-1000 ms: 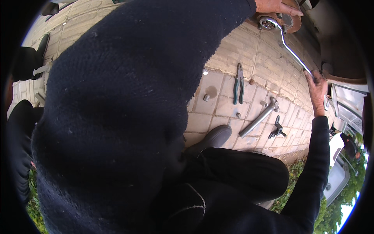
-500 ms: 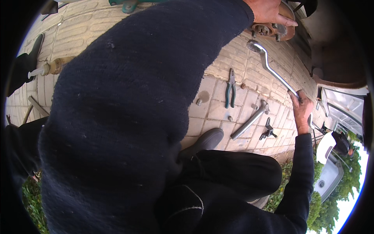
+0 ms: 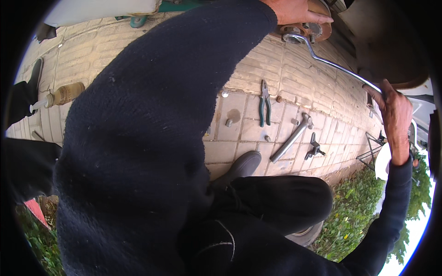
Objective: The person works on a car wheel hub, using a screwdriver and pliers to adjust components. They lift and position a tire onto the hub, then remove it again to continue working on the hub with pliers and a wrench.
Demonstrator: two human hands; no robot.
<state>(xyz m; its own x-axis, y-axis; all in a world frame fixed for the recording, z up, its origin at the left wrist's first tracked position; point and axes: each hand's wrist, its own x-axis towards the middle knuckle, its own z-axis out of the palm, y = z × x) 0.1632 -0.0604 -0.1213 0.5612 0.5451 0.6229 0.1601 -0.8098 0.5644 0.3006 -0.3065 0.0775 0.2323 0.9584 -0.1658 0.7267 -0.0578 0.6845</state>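
At the top, my left hand (image 3: 297,11) is on the rusty wheel hub (image 3: 325,33), its thumb stretched along the hub's face; the other fingers are cut off by the picture's edge. My right hand (image 3: 397,110) grips a long chrome ring spanner (image 3: 338,67) near its far end. The spanner's ring end overlaps the hub's lower left side, by the studs; whether it is seated on a nut I cannot tell. Below on the paving lie pliers (image 3: 264,105) with green handles, a hammer (image 3: 293,138) and a small black puller-like tool (image 3: 315,147).
Several small nuts, one of them (image 3: 229,123), are scattered around the pliers. A bottle (image 3: 68,93) of brownish liquid with a syringe-like top stands at left, near another person's shoe (image 3: 36,76). Dark vehicle bodywork (image 3: 391,41) overhangs the upper right. Green plants (image 3: 350,211) border the paving.
The spanner's ring end has come from just below the hub onto it. My right hand has moved outward to the right with the spanner. My left hand stays at the hub; the view has shifted slightly.
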